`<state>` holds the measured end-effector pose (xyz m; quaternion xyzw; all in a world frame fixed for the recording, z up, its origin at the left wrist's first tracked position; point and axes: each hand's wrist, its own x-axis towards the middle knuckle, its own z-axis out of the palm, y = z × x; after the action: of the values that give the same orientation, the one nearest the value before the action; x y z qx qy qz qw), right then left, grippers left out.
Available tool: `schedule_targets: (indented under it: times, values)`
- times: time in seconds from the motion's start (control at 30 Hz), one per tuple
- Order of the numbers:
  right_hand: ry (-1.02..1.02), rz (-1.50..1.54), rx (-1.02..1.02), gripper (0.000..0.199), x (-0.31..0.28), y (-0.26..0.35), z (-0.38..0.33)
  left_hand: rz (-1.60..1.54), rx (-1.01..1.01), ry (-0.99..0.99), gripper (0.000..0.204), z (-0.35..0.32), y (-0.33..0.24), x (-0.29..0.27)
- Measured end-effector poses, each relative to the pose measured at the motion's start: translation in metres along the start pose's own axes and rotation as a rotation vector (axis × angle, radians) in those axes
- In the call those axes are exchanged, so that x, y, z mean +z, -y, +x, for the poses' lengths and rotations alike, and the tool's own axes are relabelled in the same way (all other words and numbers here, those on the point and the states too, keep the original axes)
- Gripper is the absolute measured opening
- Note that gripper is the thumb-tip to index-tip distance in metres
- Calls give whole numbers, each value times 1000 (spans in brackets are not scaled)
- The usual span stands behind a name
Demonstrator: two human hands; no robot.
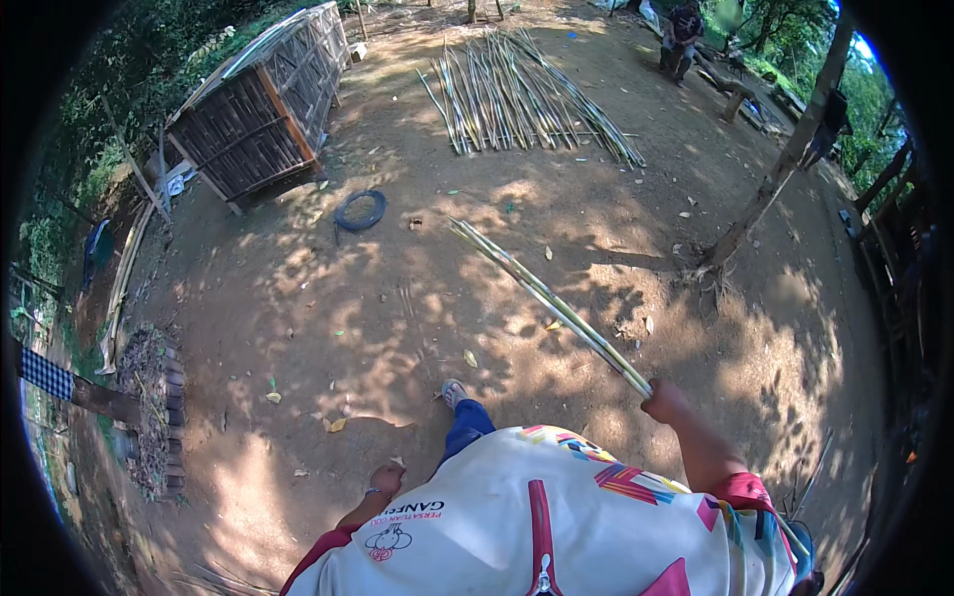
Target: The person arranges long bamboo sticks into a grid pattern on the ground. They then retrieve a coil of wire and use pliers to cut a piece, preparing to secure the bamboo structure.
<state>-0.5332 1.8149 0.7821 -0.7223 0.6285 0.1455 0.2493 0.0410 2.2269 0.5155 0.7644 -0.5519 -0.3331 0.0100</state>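
Observation:
My right hand (pixel 668 402) is closed round the near end of a few long, thin bamboo poles (pixel 556 304). They run forward and to the left from my fist, above the dirt ground, green and pale yellow along their length. The poles' rear part is hidden behind my hand and arm. Low on the left, my left hand (pixel 388 479) hangs by my side with its fingers curled in, and nothing shows in it. Farther ahead, many similar poles (pixel 517 94) lie spread side by side on the ground.
A coil of dark hose or cable (pixel 360 211) lies ahead to the left, near a raised woven bamboo hut (pixel 248 124). A slim tree trunk (pixel 765 199) rises on the right. One person (pixel 682 40) sits at the far right. A ringed planting bed (pixel 159 412) stands left.

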Motion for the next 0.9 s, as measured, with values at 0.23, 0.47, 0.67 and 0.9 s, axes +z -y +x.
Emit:
schedule_targets:
  times: [0.23,0.47,0.67,0.9]
  values:
    - [-90,-47,-68,39,-87,94,135,85,-29,174,40,108,56,-62]
    - [-28,-44,-99,38,-157,146,251,-1104,-549,-480,25,302,0,-309]
    - [23,-147,-152,36,-225,151,378,-950,-404,-502,29,413,-62,-366]
    - [90,-80,-219,37,-315,151,517,-511,-177,-41,37,446,-127,-308]
